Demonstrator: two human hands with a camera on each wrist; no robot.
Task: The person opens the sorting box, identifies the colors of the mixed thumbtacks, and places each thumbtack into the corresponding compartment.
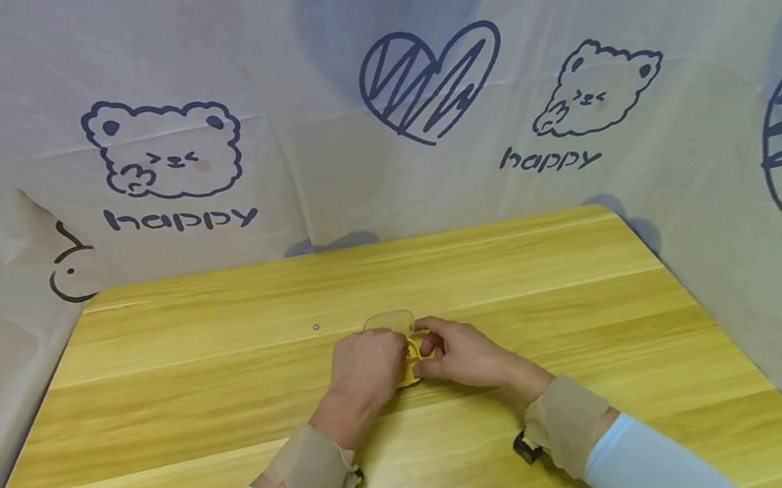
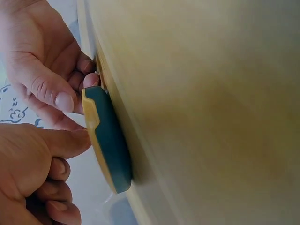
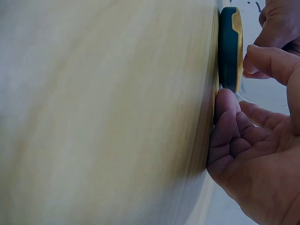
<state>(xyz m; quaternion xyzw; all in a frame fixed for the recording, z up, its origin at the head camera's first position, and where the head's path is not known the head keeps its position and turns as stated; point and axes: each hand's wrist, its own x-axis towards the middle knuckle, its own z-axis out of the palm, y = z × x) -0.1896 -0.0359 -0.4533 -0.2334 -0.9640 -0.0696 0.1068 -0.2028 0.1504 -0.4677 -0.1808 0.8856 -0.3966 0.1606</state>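
A small rounded device with a yellow face (image 1: 410, 373) and a dark teal body (image 2: 112, 145) lies flat on the table between my hands. Over its left side, my left hand (image 1: 371, 361) has curled fingers and pinches at the yellow top; its fingertips are partly hidden. From the right, my right hand (image 1: 463, 351) steadies the device, thumb at the yellow face and lower fingers (image 3: 227, 101) against its end. Just beyond, a clear oval piece (image 1: 389, 320) stretches past both hands, its near side covered by the left hand.
A tiny round piece (image 1: 316, 327) lies on the wood-grain table (image 1: 197, 416), left of the clear oval. White cloth (image 1: 319, 170) with bear and heart drawings hangs behind the far edge and along both sides.
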